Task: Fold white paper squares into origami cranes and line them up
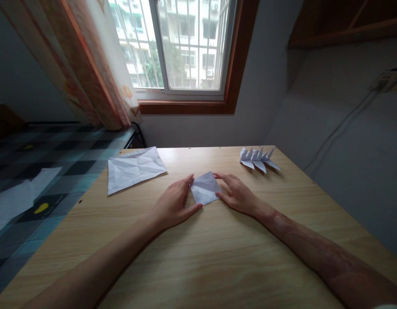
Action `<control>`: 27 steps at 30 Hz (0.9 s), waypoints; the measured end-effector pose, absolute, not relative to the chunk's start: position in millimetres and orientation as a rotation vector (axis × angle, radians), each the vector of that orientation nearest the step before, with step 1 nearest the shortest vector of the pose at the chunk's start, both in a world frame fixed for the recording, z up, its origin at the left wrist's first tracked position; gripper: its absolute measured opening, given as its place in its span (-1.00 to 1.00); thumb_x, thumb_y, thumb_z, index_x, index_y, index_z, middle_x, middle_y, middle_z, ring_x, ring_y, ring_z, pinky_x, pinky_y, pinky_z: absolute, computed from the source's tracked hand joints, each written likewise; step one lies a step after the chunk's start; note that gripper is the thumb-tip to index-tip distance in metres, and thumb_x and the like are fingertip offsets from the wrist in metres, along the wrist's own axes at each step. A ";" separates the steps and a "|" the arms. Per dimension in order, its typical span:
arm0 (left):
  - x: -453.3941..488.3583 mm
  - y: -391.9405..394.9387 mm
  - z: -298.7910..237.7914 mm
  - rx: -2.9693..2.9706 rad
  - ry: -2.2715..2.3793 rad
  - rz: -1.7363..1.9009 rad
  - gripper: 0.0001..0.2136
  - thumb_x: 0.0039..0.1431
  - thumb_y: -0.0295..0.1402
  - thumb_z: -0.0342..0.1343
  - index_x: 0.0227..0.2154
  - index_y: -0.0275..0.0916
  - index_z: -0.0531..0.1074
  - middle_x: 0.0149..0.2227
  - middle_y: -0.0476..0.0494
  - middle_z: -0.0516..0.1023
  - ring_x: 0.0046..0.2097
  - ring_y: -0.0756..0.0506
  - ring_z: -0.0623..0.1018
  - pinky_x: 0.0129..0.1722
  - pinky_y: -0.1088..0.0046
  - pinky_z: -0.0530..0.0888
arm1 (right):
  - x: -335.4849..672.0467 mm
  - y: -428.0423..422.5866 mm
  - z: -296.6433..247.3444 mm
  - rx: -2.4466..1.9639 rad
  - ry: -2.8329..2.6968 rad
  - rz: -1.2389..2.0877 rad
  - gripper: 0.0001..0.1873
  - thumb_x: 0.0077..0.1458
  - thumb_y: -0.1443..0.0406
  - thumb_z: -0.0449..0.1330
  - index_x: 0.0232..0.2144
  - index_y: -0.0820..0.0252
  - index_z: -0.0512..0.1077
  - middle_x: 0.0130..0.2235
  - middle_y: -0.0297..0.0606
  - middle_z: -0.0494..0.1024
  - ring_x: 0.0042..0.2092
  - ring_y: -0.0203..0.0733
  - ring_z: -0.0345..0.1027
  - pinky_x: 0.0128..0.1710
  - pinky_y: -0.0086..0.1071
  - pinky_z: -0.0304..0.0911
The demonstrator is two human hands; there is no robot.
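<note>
A small square of folded white paper [205, 189] lies on the light wooden table between my two hands, with one corner pointing away from me and crease lines across its face. My left hand [176, 201] holds its left side, the thumb at the near corner and the fingertips at the left edge. On the other side, my right hand [236, 194] has its index finger at the far corner and its thumb at the right corner, gripping the paper by its edge.
A larger creased paper sheet [137, 168] lies at the table's far left. Several folded paper pieces [258, 159] stand in a row at the far right. Loose white paper [16, 201] rests on the checked bed [72, 148]. A window [192, 47] is behind the table [198, 257].
</note>
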State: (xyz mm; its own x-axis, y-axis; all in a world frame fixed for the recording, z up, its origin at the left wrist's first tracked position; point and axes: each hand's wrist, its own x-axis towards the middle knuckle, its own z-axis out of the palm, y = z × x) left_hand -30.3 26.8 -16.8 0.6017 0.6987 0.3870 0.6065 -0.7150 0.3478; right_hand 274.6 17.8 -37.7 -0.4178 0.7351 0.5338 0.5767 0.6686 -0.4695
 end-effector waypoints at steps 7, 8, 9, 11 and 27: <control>-27.0 22.4 -13.7 2.635 1.001 0.956 -0.16 0.20 -0.25 0.42 0.46 -0.05 0.14 0.20 -0.28 0.61 0.17 -0.35 0.65 0.18 -0.01 0.58 | 272.4 15.2 -37.0 -0.953 -2.007 0.331 -0.53 0.39 0.37 0.28 0.28 -0.05 0.49 -0.11 -0.23 0.70 -0.04 -0.01 0.57 0.10 -0.05 0.46; -26.7 21.5 -13.1 2.645 0.993 0.961 -0.20 0.21 -0.26 0.41 0.44 -0.05 0.17 0.19 -0.26 0.62 0.15 -0.34 0.66 0.16 0.00 0.59 | 272.2 15.4 -36.9 -0.962 -1.981 0.358 -0.66 0.40 0.35 0.29 0.16 -0.02 0.57 -0.14 -0.23 0.69 -0.08 -0.04 0.56 0.03 -0.10 0.48; -26.5 20.7 -12.4 2.654 0.985 0.964 -0.24 0.22 -0.27 0.40 0.42 -0.06 0.20 0.16 -0.25 0.64 0.13 -0.33 0.67 0.15 0.02 0.59 | 272.1 15.7 -36.8 -0.971 -1.952 0.383 -0.78 0.40 0.33 0.30 0.04 0.01 0.62 -0.16 -0.22 0.68 -0.11 -0.06 0.56 -0.04 -0.15 0.48; -26.3 19.7 -11.0 2.663 0.968 0.974 -0.36 0.24 -0.24 0.39 0.33 -0.08 0.30 0.08 -0.21 0.68 0.07 -0.30 0.69 0.10 0.06 0.60 | 271.9 16.4 -36.3 -0.981 -1.896 0.426 -0.91 0.39 0.31 0.31 -0.13 0.06 0.65 -0.21 -0.23 0.67 -0.17 -0.09 0.54 -0.13 -0.21 0.47; -23.0 20.6 -4.4 2.793 0.902 0.674 -0.82 0.46 -0.21 0.16 -0.03 -0.09 0.60 0.13 -0.17 0.72 0.10 -0.26 0.71 0.17 0.08 0.57 | 273.2 23.3 -35.0 -0.981 -1.525 0.723 -0.65 0.42 -0.05 0.26 -0.09 0.08 0.51 -0.10 -0.18 0.70 0.00 0.01 0.60 0.10 -0.13 0.48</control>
